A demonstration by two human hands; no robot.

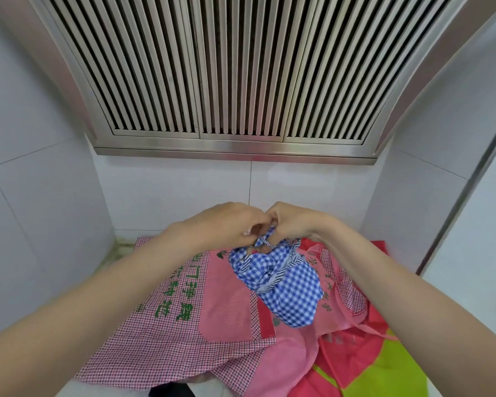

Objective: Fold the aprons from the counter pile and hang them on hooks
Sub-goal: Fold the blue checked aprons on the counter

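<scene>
A blue-and-white checked apron (287, 285) hangs bunched up in the air above the counter pile. My left hand (229, 222) and my right hand (292, 222) meet at its top, and both pinch its striped ties. Beneath it lies a pink checked apron (184, 319) with green lettering and a pocket, spread flat. A second pink apron (338, 285) and a red and lime-green one (384, 365) lie to the right. No hooks are in view.
A steel range hood (226, 81) with slatted vents hangs overhead, close above my hands. White tiled walls (40, 196) close in the counter on the left, back and right. A steel strip (470, 196) runs down the right wall.
</scene>
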